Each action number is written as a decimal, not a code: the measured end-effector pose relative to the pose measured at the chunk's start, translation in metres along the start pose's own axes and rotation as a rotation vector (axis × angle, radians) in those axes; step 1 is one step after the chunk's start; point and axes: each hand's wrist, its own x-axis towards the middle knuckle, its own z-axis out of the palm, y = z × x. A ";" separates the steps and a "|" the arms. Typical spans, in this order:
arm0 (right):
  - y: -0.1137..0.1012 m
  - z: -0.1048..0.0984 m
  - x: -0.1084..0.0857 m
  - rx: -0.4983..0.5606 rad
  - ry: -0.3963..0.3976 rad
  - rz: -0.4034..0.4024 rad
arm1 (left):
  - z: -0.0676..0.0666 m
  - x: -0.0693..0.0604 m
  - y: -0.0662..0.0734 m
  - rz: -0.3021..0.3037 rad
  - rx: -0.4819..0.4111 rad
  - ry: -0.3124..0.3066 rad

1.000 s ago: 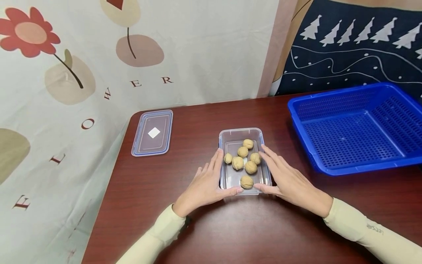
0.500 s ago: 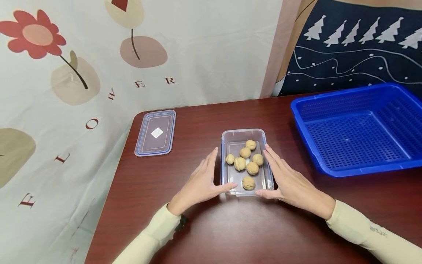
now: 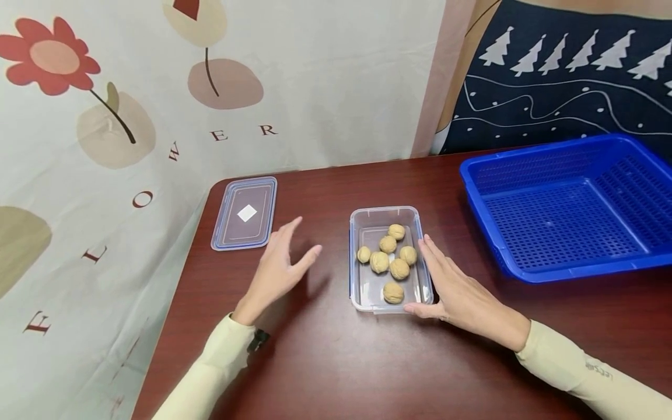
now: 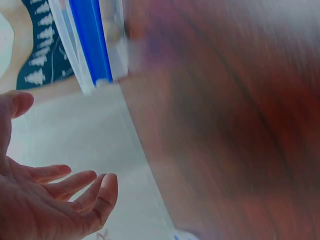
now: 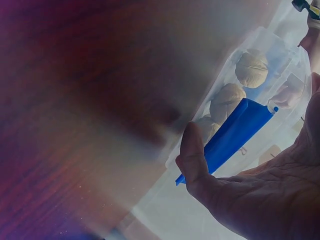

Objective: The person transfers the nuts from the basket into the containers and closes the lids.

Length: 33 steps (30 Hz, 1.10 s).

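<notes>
On the table stands a clear plastic food container [image 3: 367, 291] with blue side latches and no lid on it. Several walnuts [image 3: 399, 269] lie loose inside. My right hand [image 3: 464, 294] rests against the container's right side with fairly straight fingers, its thumb at the near right corner. In the right wrist view, fingers [image 5: 192, 155] lie by the blue latch [image 5: 235, 132]. My left hand [image 3: 275, 274] is in the air between the container and a clear lid [image 3: 236, 230], fingers spread from the thumb and holding nothing. That lid lies flat at the back left, with a white square on it.
A large blue plastic basket [image 3: 577, 273] stands at the right of the dark red table [image 3: 325, 361]. Behind the table hang a white flower-print cloth [image 3: 325, 76] and a navy tree-print cloth [image 3: 546, 93]. The table's left edge borders the white cloth.
My left hand has left the container's left side and moved left, near the lid. The right hand stays at the container's right side. Container and walnuts have not visibly shifted on the table.
</notes>
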 end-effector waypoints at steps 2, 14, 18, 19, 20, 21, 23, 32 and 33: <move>0.000 0.000 0.000 0.004 0.000 0.000 | -0.007 0.004 -0.007 -0.009 0.005 0.029; 0.000 0.001 0.001 0.021 -0.019 0.011 | -0.044 0.026 -0.049 -0.115 0.019 0.195; -0.001 0.001 0.001 0.026 -0.018 0.007 | -0.056 0.033 -0.062 -0.137 0.057 0.243; -0.001 0.001 0.001 0.028 -0.017 0.006 | -0.059 0.035 -0.066 -0.146 0.062 0.247; -0.001 0.001 0.000 0.028 -0.017 0.006 | -0.062 0.037 -0.070 -0.160 0.073 0.247; -0.001 0.001 0.000 0.030 -0.014 0.004 | -0.065 0.039 -0.074 -0.173 0.081 0.246; 0.000 0.001 -0.001 0.033 -0.008 0.002 | -0.070 0.044 -0.084 -0.197 0.095 0.232; 0.001 0.002 0.001 0.049 -0.021 0.002 | -0.091 0.063 -0.132 -0.259 0.223 0.154; 0.001 0.002 0.001 0.049 -0.021 0.001 | -0.093 0.065 -0.136 -0.268 0.233 0.135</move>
